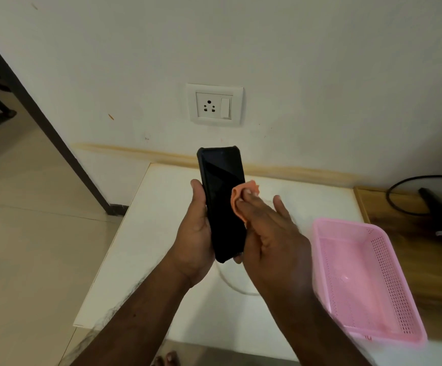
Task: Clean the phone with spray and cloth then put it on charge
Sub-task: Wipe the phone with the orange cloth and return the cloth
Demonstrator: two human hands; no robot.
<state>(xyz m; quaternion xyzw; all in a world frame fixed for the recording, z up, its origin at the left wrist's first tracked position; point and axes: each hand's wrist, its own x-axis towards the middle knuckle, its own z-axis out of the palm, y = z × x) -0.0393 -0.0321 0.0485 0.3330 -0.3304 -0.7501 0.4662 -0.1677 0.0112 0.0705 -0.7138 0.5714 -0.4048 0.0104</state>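
A black phone (pixel 221 196) in a dark case stands upright above the white table (pixel 140 233), screen toward me. My left hand (pixel 195 233) grips it from the left side and below, thumb along its edge. My right hand (pixel 270 228) presses a small orange cloth (pixel 238 199) flat against the phone's right side with straight fingers. A white cable (pixel 230 282) curves on the table below the hands. A white wall socket with a switch (pixel 214 104) sits on the wall above the phone. No spray bottle is in view.
An empty pink perforated basket (pixel 365 276) stands at the table's right. Beyond it lies a wooden surface (pixel 410 220) with a black cable and a dark object. The tiled floor and a dark door frame (pixel 45 133) are to the left.
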